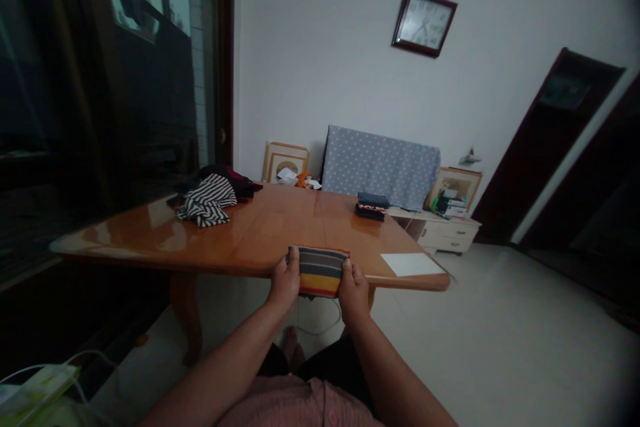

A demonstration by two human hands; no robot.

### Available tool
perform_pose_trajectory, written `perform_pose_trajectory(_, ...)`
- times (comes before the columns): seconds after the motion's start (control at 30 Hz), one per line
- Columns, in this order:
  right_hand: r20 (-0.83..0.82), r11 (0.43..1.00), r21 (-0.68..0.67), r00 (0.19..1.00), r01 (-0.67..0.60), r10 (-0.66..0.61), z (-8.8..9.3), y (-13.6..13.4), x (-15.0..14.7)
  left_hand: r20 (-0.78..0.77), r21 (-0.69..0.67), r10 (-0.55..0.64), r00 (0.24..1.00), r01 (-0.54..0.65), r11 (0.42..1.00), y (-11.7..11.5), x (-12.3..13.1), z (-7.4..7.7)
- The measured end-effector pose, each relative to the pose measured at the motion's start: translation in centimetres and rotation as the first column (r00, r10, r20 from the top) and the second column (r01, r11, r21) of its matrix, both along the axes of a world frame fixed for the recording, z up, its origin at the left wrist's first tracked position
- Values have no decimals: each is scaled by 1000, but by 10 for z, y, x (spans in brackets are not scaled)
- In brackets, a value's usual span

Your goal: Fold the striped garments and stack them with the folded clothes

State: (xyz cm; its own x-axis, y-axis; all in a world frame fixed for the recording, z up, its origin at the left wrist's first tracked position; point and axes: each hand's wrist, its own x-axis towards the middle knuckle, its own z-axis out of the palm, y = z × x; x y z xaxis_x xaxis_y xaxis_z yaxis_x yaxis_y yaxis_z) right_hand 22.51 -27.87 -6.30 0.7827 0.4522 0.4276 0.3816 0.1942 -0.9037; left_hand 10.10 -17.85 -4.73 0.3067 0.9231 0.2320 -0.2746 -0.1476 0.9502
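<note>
Head view: your left hand (285, 281) and right hand (353, 293) grip, from either side, one folded grey-and-yellow striped cloth (319, 271) at the near edge of one glossy orange-brown wooden table (250, 227); one black-and-white striped garment (207, 200) lies at its far left.

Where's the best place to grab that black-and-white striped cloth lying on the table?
Probably a raised fold near the top of the striped cloth, coming straight down from above. It lies bunched in loose ridges on the table, so fingers could likely pinch a fold without sliding underneath.
</note>
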Motion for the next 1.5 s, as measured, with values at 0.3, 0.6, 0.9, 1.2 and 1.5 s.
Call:
perform_pose_trajectory(0.3,-56,968,-13,967,-251,250,8,-35,-6,-205,385,10,979,71,920,8,-29,37)
perform_pose_trajectory(0.6,66,922,-125,924,-368,377,66,-64,24,-507,563,-44,861,370,739,-4,-41,65)
perform_pose_trajectory(0.9,-69,488,-411,560,-770,825,95,-64,4,-691,680,162,704,558,476,-30,-35,83)
perform_pose_trajectory(1.2,-257,638,-130,647,-759,718,57,-54,3,-536,496,-197,821,495,713,-23,-27,80)
perform_pose_trajectory(1.5,-456,670,208,536,-712,711,59,-57,-5,215,-170,-833,510,859,482,-29,-21,56)
